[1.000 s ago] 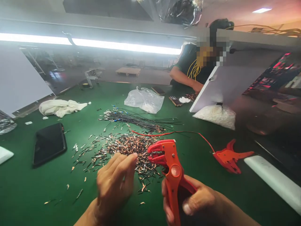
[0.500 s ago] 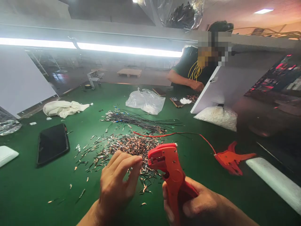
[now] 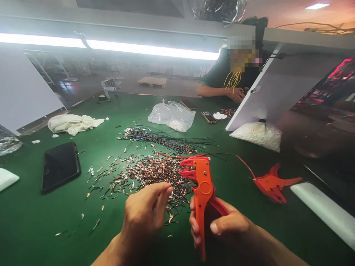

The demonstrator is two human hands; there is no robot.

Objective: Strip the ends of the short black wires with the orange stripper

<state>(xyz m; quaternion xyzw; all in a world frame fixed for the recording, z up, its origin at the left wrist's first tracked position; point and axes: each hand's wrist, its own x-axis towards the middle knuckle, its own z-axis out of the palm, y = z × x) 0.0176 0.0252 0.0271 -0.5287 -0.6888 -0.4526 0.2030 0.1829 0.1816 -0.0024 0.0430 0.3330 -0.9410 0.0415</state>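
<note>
My right hand (image 3: 230, 223) is wrapped round the handles of an orange and red wire stripper (image 3: 205, 184). The stripper stands upright with its jaws apart, facing left. Just left of it, below the jaws, my left hand (image 3: 146, 207) is closed, thumb and forefinger pressed together; anything between them is too small to make out. Behind both hands spreads a heap of short wire offcuts (image 3: 155, 168), black with bare copper ends. Beyond the heap lies a bundle of long black wires (image 3: 163, 140) with metal and blue ends.
A second wire stripper (image 3: 273, 183) lies at right with a red wire (image 3: 222, 153) running to it. Left are a phone (image 3: 61, 167) and white cloth (image 3: 73, 123). A plastic bag (image 3: 172, 116) lies farther back. Another person's hand (image 3: 235, 95) is near the white panel (image 3: 283, 85).
The stripper has turned more upright and its jaws have parted. My left fingers have drawn together and sit slightly lower, farther from the jaws. The view has shifted a little.
</note>
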